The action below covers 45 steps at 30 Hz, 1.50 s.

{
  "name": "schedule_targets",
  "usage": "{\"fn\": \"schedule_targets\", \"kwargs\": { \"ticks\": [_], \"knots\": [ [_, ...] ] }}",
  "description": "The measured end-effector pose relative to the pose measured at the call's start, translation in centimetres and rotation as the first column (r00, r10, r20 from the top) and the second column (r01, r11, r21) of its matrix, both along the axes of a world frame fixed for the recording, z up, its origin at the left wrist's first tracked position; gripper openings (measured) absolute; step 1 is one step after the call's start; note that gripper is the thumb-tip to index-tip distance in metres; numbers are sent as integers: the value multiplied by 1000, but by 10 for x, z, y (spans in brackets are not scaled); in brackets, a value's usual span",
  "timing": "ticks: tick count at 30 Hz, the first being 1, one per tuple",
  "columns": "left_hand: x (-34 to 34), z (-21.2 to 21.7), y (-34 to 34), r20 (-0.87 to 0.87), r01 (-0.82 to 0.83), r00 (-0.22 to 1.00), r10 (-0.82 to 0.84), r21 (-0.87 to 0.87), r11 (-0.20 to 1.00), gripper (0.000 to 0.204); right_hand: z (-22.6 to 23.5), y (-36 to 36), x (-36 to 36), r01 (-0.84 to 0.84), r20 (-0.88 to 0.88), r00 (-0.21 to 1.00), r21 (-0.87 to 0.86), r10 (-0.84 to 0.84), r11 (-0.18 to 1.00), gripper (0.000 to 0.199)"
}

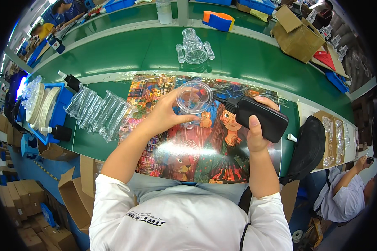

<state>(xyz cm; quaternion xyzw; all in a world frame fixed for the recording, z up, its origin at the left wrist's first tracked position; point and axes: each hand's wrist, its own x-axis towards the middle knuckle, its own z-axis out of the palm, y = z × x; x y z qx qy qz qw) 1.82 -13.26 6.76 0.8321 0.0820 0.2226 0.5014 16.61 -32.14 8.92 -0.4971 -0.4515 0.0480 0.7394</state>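
The left hand is closed around a clear round plastic piece, held above the colourful printed mat on the green table, while the right hand is clamped on a black squeeze bottle whose nozzle tip touches the piece's rim. Probable fault: excess squeeze pressure or a tilted piece could run liquid onto the fingers or the mat. A row of clear plastic pieces lies near the left forearm and could be knocked by it.
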Motion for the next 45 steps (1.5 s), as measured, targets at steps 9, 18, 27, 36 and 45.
{"fn": "schedule_targets", "kwargs": {
  "ticks": [9, 18, 27, 36, 45],
  "knots": [
    [2, -4, 0, 56, -59, 997, 53, 110, 992, 65, -6, -2, 3, 26, 21, 999, -16, -25, 1000, 44],
    [3, -3, 2, -34, -51, 998, 59, 201, 978, 64, -9, -3, 2, -13, 15, 1000, -11, 14, 1000, 44],
    [3, -2, 0, -41, -72, 996, 80, 161, 984, 60, -10, -4, 0, -51, 6, 999, -12, 51, 999, 43],
    [3, 0, -1, -55, -82, 995, 89, 121, 989, 58, -7, -3, -4, -112, 9, 994, 18, 111, 994, 45],
    [3, 0, 1, -62, -71, 995, 80, 135, 988, 58, -7, -2, -2, -92, 9, 996, 9, 92, 996, 44]
  ]
}}
